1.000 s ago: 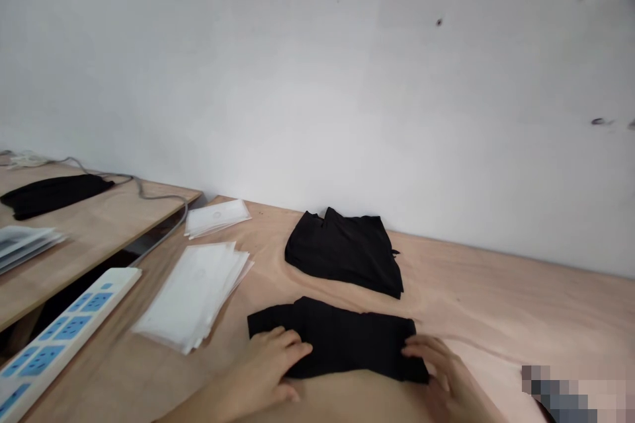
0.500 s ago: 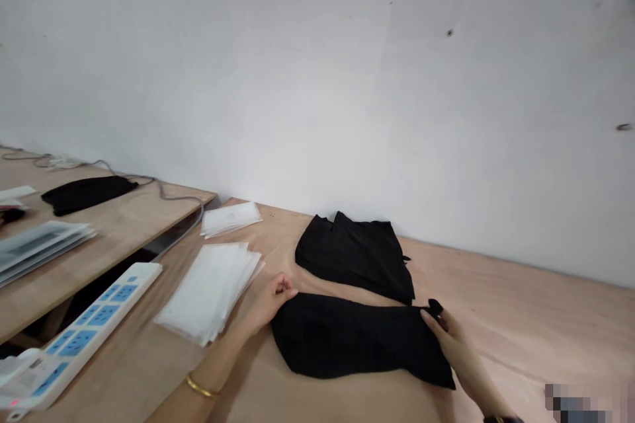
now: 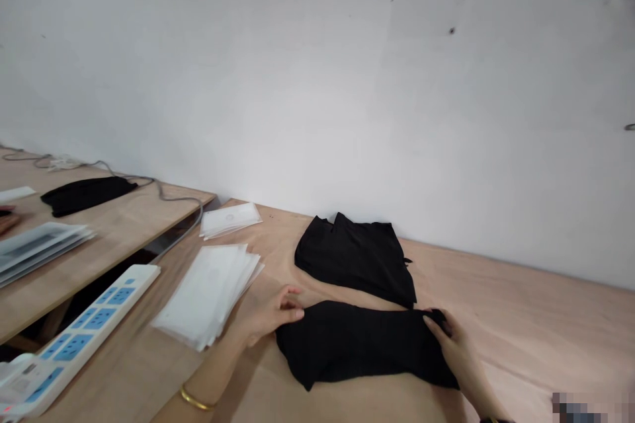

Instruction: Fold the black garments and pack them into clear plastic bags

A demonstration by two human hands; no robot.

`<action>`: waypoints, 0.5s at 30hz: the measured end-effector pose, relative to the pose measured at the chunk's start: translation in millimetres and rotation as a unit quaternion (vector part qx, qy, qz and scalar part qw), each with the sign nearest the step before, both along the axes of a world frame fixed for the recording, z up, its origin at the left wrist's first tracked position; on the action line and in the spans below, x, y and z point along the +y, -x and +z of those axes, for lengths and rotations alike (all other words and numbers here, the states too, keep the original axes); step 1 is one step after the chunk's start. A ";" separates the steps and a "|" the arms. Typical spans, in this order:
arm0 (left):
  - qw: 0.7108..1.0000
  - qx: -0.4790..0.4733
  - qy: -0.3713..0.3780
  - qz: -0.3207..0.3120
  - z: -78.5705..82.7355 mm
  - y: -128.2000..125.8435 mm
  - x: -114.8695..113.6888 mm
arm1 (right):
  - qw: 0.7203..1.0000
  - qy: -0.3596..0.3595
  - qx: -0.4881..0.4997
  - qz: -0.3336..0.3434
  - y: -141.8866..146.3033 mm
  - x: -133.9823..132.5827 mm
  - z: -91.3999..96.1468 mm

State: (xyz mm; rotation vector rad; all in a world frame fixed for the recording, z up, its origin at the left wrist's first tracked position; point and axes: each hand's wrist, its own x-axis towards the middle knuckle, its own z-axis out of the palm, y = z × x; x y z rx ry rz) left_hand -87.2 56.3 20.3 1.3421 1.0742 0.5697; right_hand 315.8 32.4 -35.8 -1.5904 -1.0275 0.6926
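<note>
Left hand [image 3: 272, 318]: thumb and curled fingers pinched at the upper left corner of a black cloth [image 3: 370, 345]. Right hand [image 3: 457, 338]: narrow grip on its right end, thumb on top. Cloth lies directly between the two, long axis running side to side, roughly hand to hand; each hand at its own end, neither clearly nearer. Beyond, toward the wall [image 3: 307, 79], a second black cloth [image 3: 354, 259]; contact at its lower right corner uncertain. Leftward: clear plastic bags [image 3: 198, 287], then a power strip [image 3: 94, 329].
</note>
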 end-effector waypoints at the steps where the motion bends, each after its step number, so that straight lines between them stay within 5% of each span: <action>1: 0.999 0.038 0.007 -0.010 -2.1 -0.9 0.7 | 1.000 -0.006 -0.006 -0.003 0.4 -1.5 1.5; 4: 0.993 0.113 -0.029 -0.019 -4.3 -1.5 8.1 | 0.999 -0.019 -0.030 -0.019 0.8 -5.8 4.0; 8: 0.980 0.084 -0.155 0.088 1.9 -0.6 18.7 | 0.996 -0.024 -0.083 -0.037 6.4 -6.5 3.0; 11: 0.986 0.042 -0.122 0.103 1.5 0.8 21.3 | 0.992 -0.026 -0.118 -0.041 12.1 -3.5 -1.5; 15: 0.982 0.121 -0.100 0.110 -8.6 5.8 26.7 | 0.989 -0.016 -0.142 -0.045 7.9 -2.2 -8.3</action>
